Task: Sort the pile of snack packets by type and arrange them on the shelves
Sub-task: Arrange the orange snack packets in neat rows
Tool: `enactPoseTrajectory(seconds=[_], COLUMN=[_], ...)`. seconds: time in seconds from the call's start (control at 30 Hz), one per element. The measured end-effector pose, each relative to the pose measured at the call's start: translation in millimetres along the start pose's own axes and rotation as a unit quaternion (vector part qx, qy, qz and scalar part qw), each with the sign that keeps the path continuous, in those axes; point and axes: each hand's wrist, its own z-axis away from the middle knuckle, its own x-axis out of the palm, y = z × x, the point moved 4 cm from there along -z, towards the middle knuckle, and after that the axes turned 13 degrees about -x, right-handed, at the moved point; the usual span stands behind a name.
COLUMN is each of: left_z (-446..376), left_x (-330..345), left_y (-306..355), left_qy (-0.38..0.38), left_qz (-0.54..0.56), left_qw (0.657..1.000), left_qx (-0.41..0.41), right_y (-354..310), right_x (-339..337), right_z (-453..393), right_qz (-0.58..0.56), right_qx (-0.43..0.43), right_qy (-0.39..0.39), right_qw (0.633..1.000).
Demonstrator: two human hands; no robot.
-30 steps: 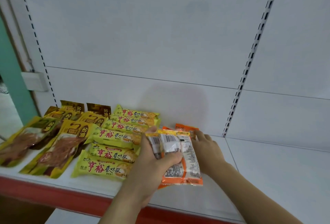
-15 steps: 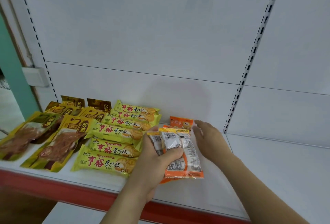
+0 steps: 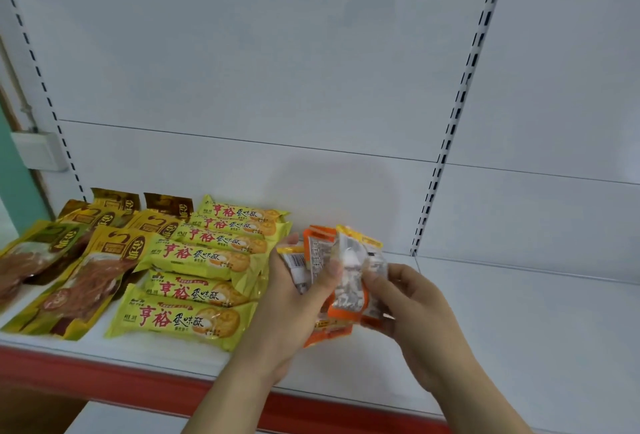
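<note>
Orange-and-yellow snack packets (image 3: 332,281), several fanned together with printed backs toward the camera, stand roughly upright in the left hand (image 3: 291,316), whose thumb and fingers are clamped around the bundle's lower half. The right hand (image 3: 412,312) sits just beside it on the far side from the stocked rows, its fingertips (image 3: 375,279) pinched on the outermost packet at its right edge; that packet's long axis runs up and away from the wrist. The bundle hangs just above the white shelf (image 3: 519,329), whose bare stretch lies directly beyond and to the right of the right hand. To the left of the left hand, touching nothing held, lie rows of yellow biscuit packets (image 3: 187,319) and, further out, brown-gold jerky packets (image 3: 79,291). Judgement: the right hand is nearer the bare stretch and would likely peel one packet off toward it.
</note>
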Motion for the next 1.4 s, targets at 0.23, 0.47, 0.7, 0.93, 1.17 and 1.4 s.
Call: enactPoseTrajectory(seconds=[0.23,0.47,0.7,0.93,1.17,1.4], left_z=[-2,4,6,12,29,40], left_x=[-5,10,0,-12,-52,-74], left_y=[1,7,7,13,1,1], left_qy=[0.06,0.019,0.021,0.019,-0.001,0.019], left_qz=[0.005,0.103,0.043,0.019,0.006,0.043], left_qw=[0.998,0.992,0.999,0.999,1.0,0.998], left_qx=[-0.018,-0.066,-0.021,0.028,-0.01,-0.051], right_y=[-35,-2,-8,-17,1,44], right_x=[-28,-22,-25,9,-12,31], right_z=[-11,-5,6,22,-1,-51], right_qz=[-0.004,0.128,0.025,0.136,0.218,0.402], right_qx=[-0.222,-0.327,-0.196,-0.169,-0.119,-0.106], right_qy=[0.066,-0.156,-0.081,-0.009,0.126,-0.095], right_qw=[0.973,0.923,0.977,0.976,0.96,0.905])
